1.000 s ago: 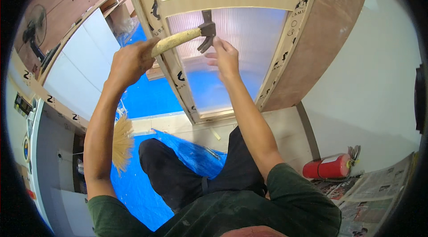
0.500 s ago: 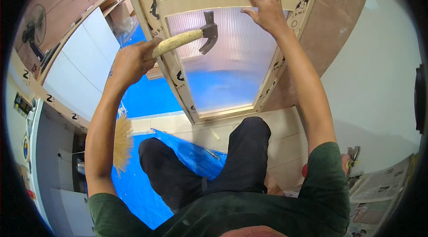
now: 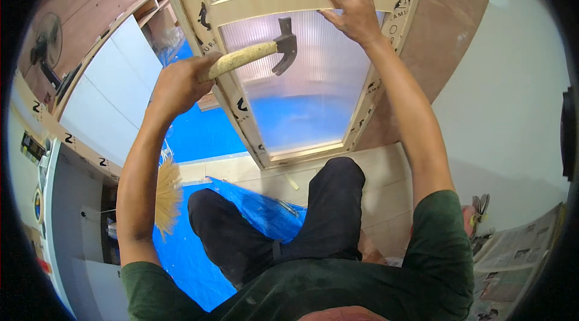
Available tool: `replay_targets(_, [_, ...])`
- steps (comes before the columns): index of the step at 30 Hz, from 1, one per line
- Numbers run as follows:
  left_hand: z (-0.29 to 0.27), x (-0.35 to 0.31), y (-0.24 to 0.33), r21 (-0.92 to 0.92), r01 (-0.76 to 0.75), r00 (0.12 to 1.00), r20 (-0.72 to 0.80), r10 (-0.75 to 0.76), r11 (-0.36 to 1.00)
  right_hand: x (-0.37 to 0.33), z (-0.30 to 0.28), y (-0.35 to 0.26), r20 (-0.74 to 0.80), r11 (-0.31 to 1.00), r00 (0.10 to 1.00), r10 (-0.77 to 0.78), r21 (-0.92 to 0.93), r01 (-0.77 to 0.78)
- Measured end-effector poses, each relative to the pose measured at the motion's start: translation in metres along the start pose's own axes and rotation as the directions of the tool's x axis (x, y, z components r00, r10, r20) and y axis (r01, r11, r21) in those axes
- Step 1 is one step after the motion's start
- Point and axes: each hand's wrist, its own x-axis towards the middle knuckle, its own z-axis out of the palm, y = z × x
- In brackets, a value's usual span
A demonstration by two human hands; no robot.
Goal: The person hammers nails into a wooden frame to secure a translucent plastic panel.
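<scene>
Before the lower pane [image 3: 301, 116], L hand [image 3: 181, 84] grips hammer [image 3: 253, 54] by its handle; R hand [image 3: 354, 12], thumb & fingers apart, rests on rail [image 3: 265, 5]. Best: short, controlled swings, steel off pane, R hand clear.

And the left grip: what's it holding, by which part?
A dark metal claw hammer, by its pale yellow handle, near the end opposite the head.

And there's open air between the hammer [image 3: 256, 55] and the right hand [image 3: 356, 14], a lane to slip through! The ribbed panel [image 3: 310, 119] bars the way beyond, the crossbar [image 3: 271, 5] above; below, a gap lies between both knees [image 3: 338, 179] over the blue sheet [image 3: 256, 209].
</scene>
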Motion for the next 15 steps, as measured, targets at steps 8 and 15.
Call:
replay_targets(8, [0.008, 0.005, 0.007, -0.002, 0.0, 0.999, 0.038, 0.0, 1.0, 0.0, 0.0, 0.001, -0.005, 1.0, 1.0, -0.017, -0.002, 0.017])
replay_targets(15, [0.003, 0.011, 0.019, -0.027, 0.059, 0.996, 0.069, -0.057, 0.998, -0.001, -0.002, 0.001, 0.008, 1.0, 1.0, -0.002, -0.03, 0.002])
